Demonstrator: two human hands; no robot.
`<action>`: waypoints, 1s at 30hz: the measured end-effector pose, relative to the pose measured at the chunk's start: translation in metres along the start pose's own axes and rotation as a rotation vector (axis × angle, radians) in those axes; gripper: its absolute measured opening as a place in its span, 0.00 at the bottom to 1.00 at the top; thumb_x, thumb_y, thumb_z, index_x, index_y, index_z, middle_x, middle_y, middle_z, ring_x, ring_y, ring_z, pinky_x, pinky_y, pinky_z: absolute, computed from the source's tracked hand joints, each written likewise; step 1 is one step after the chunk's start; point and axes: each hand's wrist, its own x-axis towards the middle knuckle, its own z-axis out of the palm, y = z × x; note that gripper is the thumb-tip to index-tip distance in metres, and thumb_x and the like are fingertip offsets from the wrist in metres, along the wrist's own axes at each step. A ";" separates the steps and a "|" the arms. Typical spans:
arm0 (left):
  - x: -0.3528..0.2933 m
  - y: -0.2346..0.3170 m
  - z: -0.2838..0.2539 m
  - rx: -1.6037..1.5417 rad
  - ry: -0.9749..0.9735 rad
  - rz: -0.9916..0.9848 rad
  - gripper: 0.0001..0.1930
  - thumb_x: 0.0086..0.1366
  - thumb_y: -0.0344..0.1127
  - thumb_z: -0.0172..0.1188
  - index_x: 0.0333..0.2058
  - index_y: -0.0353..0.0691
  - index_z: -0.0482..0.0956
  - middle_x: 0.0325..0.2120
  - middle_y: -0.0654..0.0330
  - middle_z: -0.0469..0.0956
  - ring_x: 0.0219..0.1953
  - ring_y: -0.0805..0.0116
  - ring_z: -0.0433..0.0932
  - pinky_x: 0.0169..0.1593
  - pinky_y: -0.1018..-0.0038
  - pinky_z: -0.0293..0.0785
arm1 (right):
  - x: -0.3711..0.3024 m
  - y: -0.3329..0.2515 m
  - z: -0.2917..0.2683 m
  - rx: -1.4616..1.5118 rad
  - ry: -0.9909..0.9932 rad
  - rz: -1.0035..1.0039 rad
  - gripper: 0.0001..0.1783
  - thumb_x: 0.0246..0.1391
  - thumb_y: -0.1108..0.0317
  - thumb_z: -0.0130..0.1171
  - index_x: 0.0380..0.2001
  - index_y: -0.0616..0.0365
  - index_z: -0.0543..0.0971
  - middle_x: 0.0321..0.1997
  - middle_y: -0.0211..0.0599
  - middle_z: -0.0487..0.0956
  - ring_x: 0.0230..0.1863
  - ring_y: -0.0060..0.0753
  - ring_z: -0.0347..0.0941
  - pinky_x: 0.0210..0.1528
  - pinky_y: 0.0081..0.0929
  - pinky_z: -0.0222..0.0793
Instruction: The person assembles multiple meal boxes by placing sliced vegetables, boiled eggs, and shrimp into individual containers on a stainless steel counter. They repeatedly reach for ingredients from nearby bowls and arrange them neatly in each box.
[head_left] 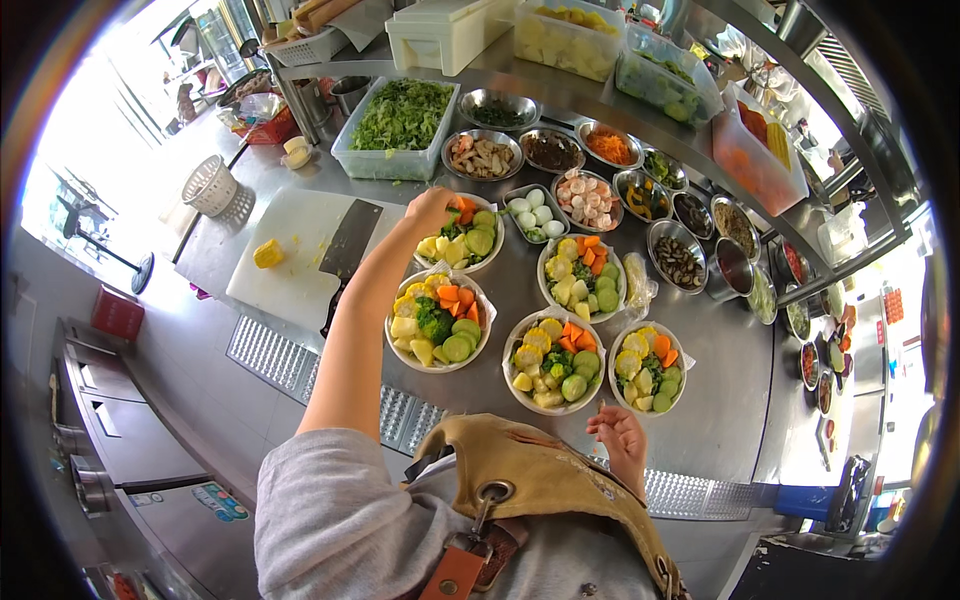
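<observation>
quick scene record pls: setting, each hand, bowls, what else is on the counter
setting: steel kitchen counter, seen from above
left hand: reaching over the far-left bowl, fingers bunched at carrot pieces
right hand: empty, fingers loosely curled, near the counter's front edge
vegetable bowls: five, each with corn, carrot, broccoli and green slices
cutting board: white, cleaver lying on it
tub of shredded greens: behind the bowls
small steel bowls: row of toppings
</observation>
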 end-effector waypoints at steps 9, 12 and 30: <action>-0.013 -0.017 0.008 0.021 0.030 0.095 0.11 0.50 0.27 0.59 0.34 0.43 0.77 0.38 0.58 0.78 0.42 0.56 0.76 0.44 0.64 0.72 | 0.030 -0.007 -0.003 0.002 -0.116 0.015 0.13 0.58 0.76 0.50 0.47 0.66 0.69 0.39 0.40 0.76 0.41 0.25 0.72 0.47 0.23 0.67; -0.017 -0.018 0.009 0.050 0.007 0.087 0.10 0.50 0.28 0.60 0.33 0.44 0.77 0.37 0.59 0.78 0.42 0.56 0.76 0.43 0.64 0.72 | 0.036 -0.009 -0.003 0.000 -0.124 0.043 0.13 0.58 0.76 0.50 0.47 0.66 0.69 0.39 0.39 0.76 0.41 0.25 0.71 0.47 0.23 0.67; -0.015 -0.016 -0.007 0.288 -0.182 0.289 0.09 0.48 0.21 0.54 0.28 0.43 0.75 0.33 0.63 0.76 0.41 0.60 0.75 0.41 0.64 0.71 | 0.034 -0.004 -0.006 0.022 -0.100 0.022 0.13 0.58 0.76 0.50 0.47 0.65 0.69 0.39 0.38 0.77 0.40 0.25 0.72 0.46 0.21 0.66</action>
